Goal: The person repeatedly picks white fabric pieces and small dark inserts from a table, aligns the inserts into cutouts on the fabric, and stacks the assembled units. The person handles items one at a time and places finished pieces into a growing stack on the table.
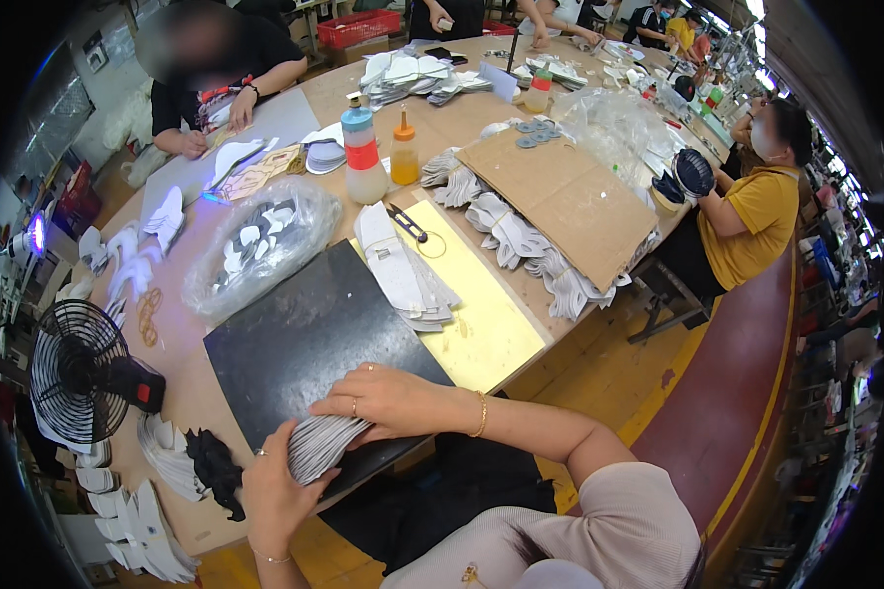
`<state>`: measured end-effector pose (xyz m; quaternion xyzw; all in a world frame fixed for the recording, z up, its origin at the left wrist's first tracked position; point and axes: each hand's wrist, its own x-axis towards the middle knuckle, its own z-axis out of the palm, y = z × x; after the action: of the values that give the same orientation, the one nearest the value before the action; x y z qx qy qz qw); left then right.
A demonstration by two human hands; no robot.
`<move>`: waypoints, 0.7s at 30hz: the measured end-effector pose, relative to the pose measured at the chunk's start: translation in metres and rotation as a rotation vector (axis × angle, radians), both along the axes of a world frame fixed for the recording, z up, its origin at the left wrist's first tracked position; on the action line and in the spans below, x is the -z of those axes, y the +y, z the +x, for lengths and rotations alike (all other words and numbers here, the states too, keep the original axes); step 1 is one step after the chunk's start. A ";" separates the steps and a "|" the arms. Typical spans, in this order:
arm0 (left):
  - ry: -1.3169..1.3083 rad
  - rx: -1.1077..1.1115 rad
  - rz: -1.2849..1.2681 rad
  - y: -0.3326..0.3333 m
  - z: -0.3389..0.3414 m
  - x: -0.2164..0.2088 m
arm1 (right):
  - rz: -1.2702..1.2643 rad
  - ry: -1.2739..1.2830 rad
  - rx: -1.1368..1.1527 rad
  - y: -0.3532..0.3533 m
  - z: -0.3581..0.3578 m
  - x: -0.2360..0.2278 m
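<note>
Between my two hands, over the near edge of a black mat (295,339), is a stack of thin white cut pieces (319,447), its layered edges facing up. My left hand (280,483) grips the stack's left side, fingers closed round it. From the right, my right hand (378,401) wraps over the far end, fingers curled against the layers. Beyond the mat, a bundle of long white pieces (398,265) lies across the mat's edge and a yellow sheet (491,339). Small black-handled thread snips (408,223) rest at the bundle's far end, beside a rubber band (430,243).
A clear plastic bag of small cut pieces (255,240) sits left of the mat. Two squeeze bottles (361,157) stand behind it. At right, cardboard (560,196) covers white stacks. A black fan (83,368) stands left. Co-workers sit opposite and at right (756,226).
</note>
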<state>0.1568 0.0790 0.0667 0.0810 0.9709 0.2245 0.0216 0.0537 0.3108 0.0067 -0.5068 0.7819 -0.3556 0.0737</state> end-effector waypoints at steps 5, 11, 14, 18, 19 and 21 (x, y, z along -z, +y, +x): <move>0.038 -0.025 -0.076 0.003 -0.008 0.009 | -0.033 0.203 0.170 -0.004 -0.006 0.000; 0.115 -0.003 -0.135 0.013 -0.002 0.009 | -0.043 0.309 0.249 -0.013 0.011 0.026; 0.186 0.037 -0.203 0.015 -0.001 0.005 | -0.042 0.352 0.250 -0.013 0.016 0.017; 0.047 -0.041 -0.108 0.011 -0.003 0.013 | -0.114 0.335 0.164 -0.018 0.011 0.015; -0.034 -0.079 -0.055 0.010 -0.004 0.015 | -0.101 0.314 0.126 -0.020 0.009 0.018; 0.052 -0.029 -0.054 0.004 -0.003 0.012 | -0.109 0.317 0.085 -0.021 0.005 0.012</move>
<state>0.1539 0.0832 0.0544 0.0719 0.9779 0.1961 -0.0048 0.0587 0.2902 -0.0049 -0.5263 0.7839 -0.3160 -0.0934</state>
